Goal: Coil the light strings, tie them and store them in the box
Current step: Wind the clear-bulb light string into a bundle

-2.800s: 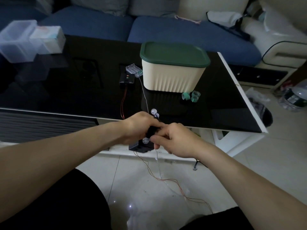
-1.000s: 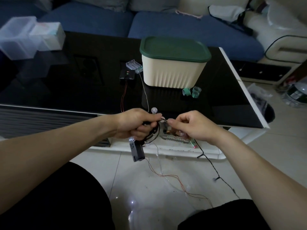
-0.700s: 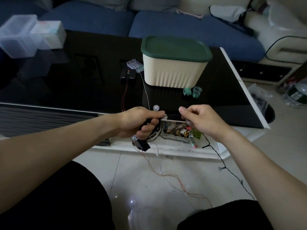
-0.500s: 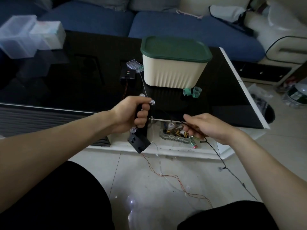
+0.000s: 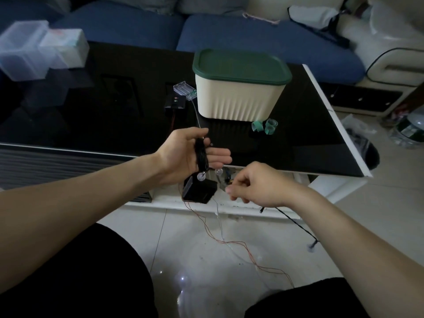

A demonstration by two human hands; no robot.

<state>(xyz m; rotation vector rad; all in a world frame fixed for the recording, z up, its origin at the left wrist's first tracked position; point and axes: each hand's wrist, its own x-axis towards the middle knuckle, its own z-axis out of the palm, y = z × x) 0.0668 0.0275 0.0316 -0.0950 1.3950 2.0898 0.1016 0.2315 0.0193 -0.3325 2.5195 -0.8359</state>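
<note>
Head view: the left hand (image 5: 183,154), in front of the green-lidded cream box (image 5: 241,88), has turned palm-up, fingers loosely around the black coiled light string (image 5: 201,154). The right hand (image 5: 254,187) has dropped below it, pinching the trailing wire, so another loop is likely next; tying and boxing remain.

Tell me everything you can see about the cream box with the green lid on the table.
The box is a rounded rectangular tub, cream with vertical ribs on its walls, plastic by the look of it. A dark green lid with rounded corners sits closed on top and overhangs the walls slightly. It stands upright on the glossy black table, toward the far right side, its front mirrored in the glass. A clear battery case lies against its left side and small green rings lie just in front of it. Neither hand touches it.
</note>
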